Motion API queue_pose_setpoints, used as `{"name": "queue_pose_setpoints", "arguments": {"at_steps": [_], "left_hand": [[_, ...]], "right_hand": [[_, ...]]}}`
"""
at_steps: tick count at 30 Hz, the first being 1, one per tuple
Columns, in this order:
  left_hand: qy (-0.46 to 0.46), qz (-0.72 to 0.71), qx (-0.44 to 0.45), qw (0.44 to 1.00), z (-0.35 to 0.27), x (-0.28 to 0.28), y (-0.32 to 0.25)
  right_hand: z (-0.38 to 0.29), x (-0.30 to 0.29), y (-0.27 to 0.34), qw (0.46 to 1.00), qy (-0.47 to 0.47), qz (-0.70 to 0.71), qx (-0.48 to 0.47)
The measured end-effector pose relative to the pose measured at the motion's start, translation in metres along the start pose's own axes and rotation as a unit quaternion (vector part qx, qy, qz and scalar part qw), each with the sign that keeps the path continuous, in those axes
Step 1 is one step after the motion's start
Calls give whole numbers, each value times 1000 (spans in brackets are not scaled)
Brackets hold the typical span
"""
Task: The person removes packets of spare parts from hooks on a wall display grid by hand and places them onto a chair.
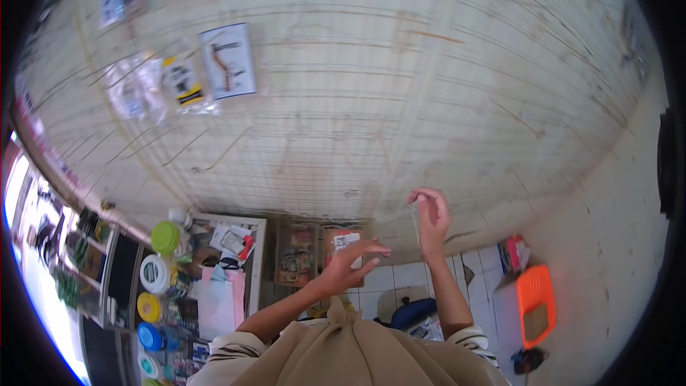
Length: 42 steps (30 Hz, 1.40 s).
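My right hand [433, 217] is raised before the pale wall grid [343, 145]. Its fingers are curled around one end of a thin, pale strand [416, 225], perhaps wire or string, which hangs down beside the wrist. Lower and to the left, my left hand [353, 262] reaches across with thumb and fingers apart and nothing between them. Beneath it lies a red box with a white label [347, 241]. Thin metal hooks [230, 148] stick out of the grid, and a few carry packets, among them a white card in a clear bag [229, 61] and a yellow-and-black packet [183, 81].
At the left stands a counter [257, 268] with papers and a row of jars with coloured lids [165, 237]. A clear bin of small packets [296, 257] stands beside it. An orange-lidded container [536, 305] and a blue item [412, 312] are on the tiled floor.
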<state>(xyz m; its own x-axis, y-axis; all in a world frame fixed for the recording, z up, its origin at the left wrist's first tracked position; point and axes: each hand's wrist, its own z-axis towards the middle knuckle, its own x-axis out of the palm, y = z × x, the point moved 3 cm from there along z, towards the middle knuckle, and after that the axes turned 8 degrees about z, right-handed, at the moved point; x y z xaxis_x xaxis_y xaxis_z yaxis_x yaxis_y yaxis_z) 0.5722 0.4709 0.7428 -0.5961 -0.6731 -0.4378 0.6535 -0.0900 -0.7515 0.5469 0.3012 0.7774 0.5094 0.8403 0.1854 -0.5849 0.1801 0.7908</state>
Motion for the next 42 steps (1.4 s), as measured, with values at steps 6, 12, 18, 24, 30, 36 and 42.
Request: {"name": "queue_pose_setpoints", "arguments": {"at_steps": [6, 12, 18, 24, 30, 36, 42], "left_hand": [[-268, 9, 136, 954, 2, -127, -44], [-436, 93, 50, 894, 29, -228, -42], [-425, 337, -24, 840, 60, -289, 33], [-407, 197, -38, 891, 79, -295, 48], [-414, 108, -72, 901, 91, -305, 37], [-427, 19, -50, 903, 85, -301, 16], [-432, -30, -57, 900, 65, -285, -26]], "right_hand": [[70, 117, 46, 972, 195, 94, -87], [123, 205, 5, 958, 269, 92, -23], [148, 259, -45, 969, 235, 7, -74], [143, 271, -41, 982, 149, -63, -101], [153, 278, -32, 971, 224, 84, 9], [137, 281, 11, 955, 217, 202, 19], [119, 276, 37, 947, 224, 231, 5]]}}
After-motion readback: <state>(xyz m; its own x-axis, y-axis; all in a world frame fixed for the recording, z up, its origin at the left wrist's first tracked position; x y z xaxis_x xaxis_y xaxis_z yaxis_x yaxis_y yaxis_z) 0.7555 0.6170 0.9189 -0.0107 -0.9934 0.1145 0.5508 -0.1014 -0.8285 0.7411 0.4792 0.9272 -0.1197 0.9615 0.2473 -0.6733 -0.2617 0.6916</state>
